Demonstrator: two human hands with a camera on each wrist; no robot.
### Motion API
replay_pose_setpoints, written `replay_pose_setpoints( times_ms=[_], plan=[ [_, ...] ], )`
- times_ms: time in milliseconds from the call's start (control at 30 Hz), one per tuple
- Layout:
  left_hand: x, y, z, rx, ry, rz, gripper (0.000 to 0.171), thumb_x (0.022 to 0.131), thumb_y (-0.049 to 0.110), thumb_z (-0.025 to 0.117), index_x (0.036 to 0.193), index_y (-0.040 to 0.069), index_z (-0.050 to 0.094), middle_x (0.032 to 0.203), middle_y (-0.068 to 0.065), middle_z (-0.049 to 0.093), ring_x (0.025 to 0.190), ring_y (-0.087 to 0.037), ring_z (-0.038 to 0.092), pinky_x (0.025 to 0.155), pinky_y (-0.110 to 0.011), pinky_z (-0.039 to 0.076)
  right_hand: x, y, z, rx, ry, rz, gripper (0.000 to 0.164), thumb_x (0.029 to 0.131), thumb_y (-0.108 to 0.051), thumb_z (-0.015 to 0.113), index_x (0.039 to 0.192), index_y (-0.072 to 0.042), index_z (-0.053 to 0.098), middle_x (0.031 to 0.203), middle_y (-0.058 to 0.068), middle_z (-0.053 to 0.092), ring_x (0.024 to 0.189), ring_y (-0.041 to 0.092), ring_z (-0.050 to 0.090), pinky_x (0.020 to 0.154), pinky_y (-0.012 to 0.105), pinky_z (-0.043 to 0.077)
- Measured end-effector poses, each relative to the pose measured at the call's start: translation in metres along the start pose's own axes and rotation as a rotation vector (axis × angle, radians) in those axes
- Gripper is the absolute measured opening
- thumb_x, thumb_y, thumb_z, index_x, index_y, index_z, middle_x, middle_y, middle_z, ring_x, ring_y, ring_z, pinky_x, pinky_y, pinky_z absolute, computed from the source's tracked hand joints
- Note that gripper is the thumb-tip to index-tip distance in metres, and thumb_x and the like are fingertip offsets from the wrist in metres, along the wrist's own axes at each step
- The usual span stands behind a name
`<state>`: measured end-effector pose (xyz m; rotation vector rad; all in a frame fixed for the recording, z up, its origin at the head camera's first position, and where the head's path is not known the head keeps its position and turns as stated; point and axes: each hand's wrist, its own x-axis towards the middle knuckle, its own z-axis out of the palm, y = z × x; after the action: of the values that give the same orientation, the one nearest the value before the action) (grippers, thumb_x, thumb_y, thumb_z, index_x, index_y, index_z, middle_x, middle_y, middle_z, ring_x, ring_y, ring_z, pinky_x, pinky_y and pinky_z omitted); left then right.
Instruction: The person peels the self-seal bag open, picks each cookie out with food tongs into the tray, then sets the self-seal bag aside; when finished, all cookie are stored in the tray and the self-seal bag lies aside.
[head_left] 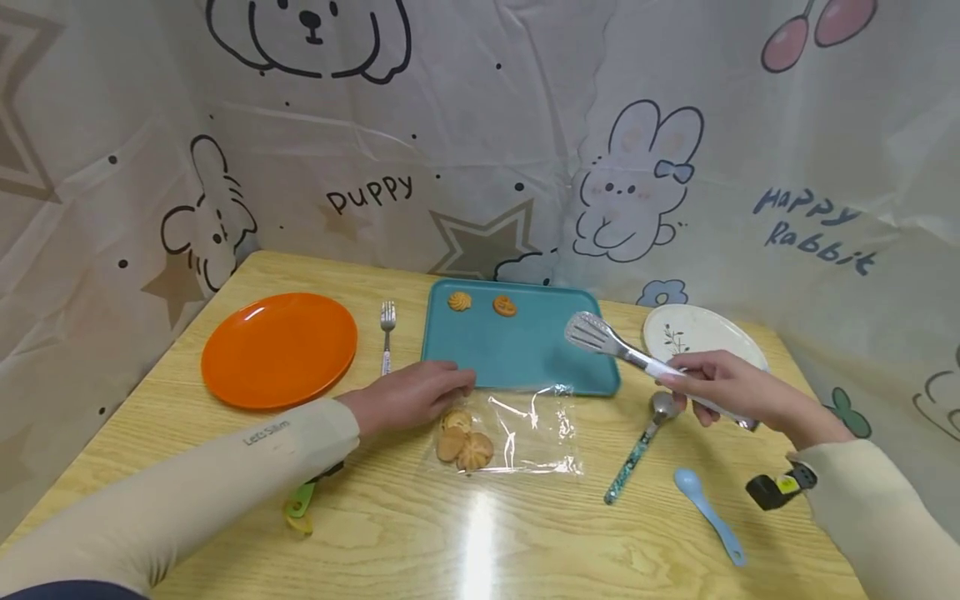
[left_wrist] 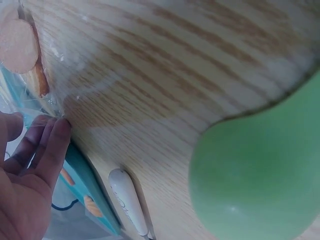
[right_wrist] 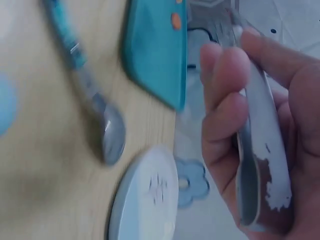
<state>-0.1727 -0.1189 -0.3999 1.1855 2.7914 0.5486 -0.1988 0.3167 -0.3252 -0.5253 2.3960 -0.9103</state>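
Observation:
My right hand (head_left: 723, 385) grips metal food tongs (head_left: 628, 350), the slotted head reaching over the right edge of the teal tray (head_left: 517, 346). In the right wrist view the fingers curl round the tongs' handle (right_wrist: 267, 125). A clear plastic bag (head_left: 525, 433) lies in front of the tray, with several cookies (head_left: 465, 446) in its left end. At that end, my left hand (head_left: 420, 393) holds the film at the bag's upper corner. The left wrist view shows the thumb and fingertips at the film (left_wrist: 37, 117). Two cookies (head_left: 460, 301) sit on the tray.
An orange plate (head_left: 281, 350) and a fork (head_left: 387, 333) are on the left; a white plate (head_left: 697, 329) is partly behind my right hand. Right of the bag lie a metal spoon (head_left: 641, 450) and a blue spoon (head_left: 708, 517). A green utensil (head_left: 300, 500) shows beneath my left wrist.

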Motion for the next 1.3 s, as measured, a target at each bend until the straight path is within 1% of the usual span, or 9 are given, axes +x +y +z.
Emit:
replay_pose_setpoints(
  times_ms=[100, 333, 433, 567, 800, 1000, 1067, 1200, 1300],
  plan=[
    [0.000, 0.000, 0.000, 0.005, 0.000, -0.001, 0.006, 0.100, 0.015, 0.052, 0.103, 0.016, 0.057, 0.083, 0.006, 0.053, 0.076, -0.010, 0.048, 0.069, -0.021, 0.044, -0.022, 0.010, 0.004, -0.003, -0.075, -0.061, 0.022, 0.101, -0.027, 0.051, 0.105, -0.008, 0.061, 0.072, 0.002, 0.063, 0.048, 0.018, 0.056, 0.045, 0.028, 0.046],
    [0.000, 0.000, 0.000, 0.008, 0.005, 0.008, 0.006, 0.101, 0.015, 0.051, 0.102, 0.016, 0.057, 0.082, 0.006, 0.052, 0.076, -0.010, 0.048, 0.068, -0.021, 0.044, -0.037, 0.021, 0.026, 0.119, -0.246, -0.142, 0.023, 0.102, -0.016, 0.048, 0.105, 0.003, 0.061, 0.069, 0.028, 0.056, 0.043, 0.010, 0.052, 0.040, 0.029, 0.047],
    [0.000, 0.000, 0.000, 0.007, 0.006, 0.008, 0.006, 0.100, 0.015, 0.051, 0.102, 0.016, 0.057, 0.083, 0.006, 0.053, 0.076, -0.010, 0.049, 0.068, -0.021, 0.044, -0.030, 0.019, 0.035, 0.137, -0.273, -0.169, 0.023, 0.101, -0.015, 0.049, 0.104, 0.004, 0.061, 0.068, 0.029, 0.056, 0.041, 0.014, 0.049, 0.039, 0.027, 0.046],
    [0.000, 0.000, 0.000, 0.001, 0.003, 0.003, 0.005, 0.100, 0.015, 0.052, 0.101, 0.016, 0.057, 0.083, 0.006, 0.053, 0.077, -0.010, 0.049, 0.069, -0.022, 0.045, -0.015, 0.011, 0.046, 0.130, -0.314, -0.193, 0.024, 0.102, -0.017, 0.049, 0.102, 0.003, 0.062, 0.067, 0.027, 0.058, 0.040, 0.029, 0.048, 0.037, 0.029, 0.046],
    [0.000, 0.000, 0.000, -0.005, 0.007, -0.002, 0.006, 0.100, 0.014, 0.053, 0.100, 0.017, 0.057, 0.083, 0.007, 0.054, 0.077, -0.010, 0.049, 0.069, -0.021, 0.045, 0.017, 0.001, 0.060, 0.121, -0.420, -0.201, 0.028, 0.103, -0.023, 0.047, 0.099, 0.002, 0.061, 0.070, 0.027, 0.059, 0.038, 0.023, 0.050, 0.040, 0.046, 0.046],
    [0.001, 0.001, 0.000, -0.003, 0.013, 0.013, 0.006, 0.101, 0.015, 0.051, 0.101, 0.016, 0.057, 0.083, 0.006, 0.053, 0.077, -0.011, 0.049, 0.069, -0.021, 0.045, 0.029, 0.001, 0.059, 0.176, -0.449, -0.223, 0.028, 0.103, -0.018, 0.045, 0.102, 0.005, 0.060, 0.071, 0.029, 0.058, 0.042, 0.047, 0.041, 0.038, 0.049, 0.041],
    [0.001, 0.001, 0.000, -0.007, 0.010, 0.007, 0.006, 0.100, 0.015, 0.052, 0.101, 0.017, 0.057, 0.083, 0.006, 0.054, 0.077, -0.010, 0.050, 0.070, -0.022, 0.046, 0.032, -0.001, 0.060, 0.184, -0.466, -0.212, 0.029, 0.103, -0.019, 0.045, 0.101, 0.005, 0.060, 0.071, 0.030, 0.058, 0.041, 0.045, 0.040, 0.037, 0.046, 0.041],
    [0.000, 0.001, -0.001, -0.011, 0.007, 0.001, 0.005, 0.100, 0.016, 0.053, 0.102, 0.016, 0.058, 0.084, 0.006, 0.055, 0.078, -0.010, 0.050, 0.071, -0.022, 0.047, 0.038, -0.003, 0.067, 0.196, -0.535, -0.192, 0.030, 0.103, -0.020, 0.046, 0.100, 0.006, 0.060, 0.071, 0.030, 0.056, 0.036, 0.026, 0.043, 0.036, 0.034, 0.043],
    [0.000, 0.001, -0.001, -0.016, 0.011, 0.004, 0.006, 0.100, 0.015, 0.052, 0.102, 0.015, 0.058, 0.084, 0.006, 0.055, 0.078, -0.010, 0.051, 0.071, -0.022, 0.047, 0.042, -0.004, 0.072, 0.214, -0.582, -0.199, 0.029, 0.104, -0.018, 0.044, 0.101, 0.006, 0.060, 0.069, 0.032, 0.053, 0.037, 0.017, 0.042, 0.036, 0.031, 0.043]
  ],
)
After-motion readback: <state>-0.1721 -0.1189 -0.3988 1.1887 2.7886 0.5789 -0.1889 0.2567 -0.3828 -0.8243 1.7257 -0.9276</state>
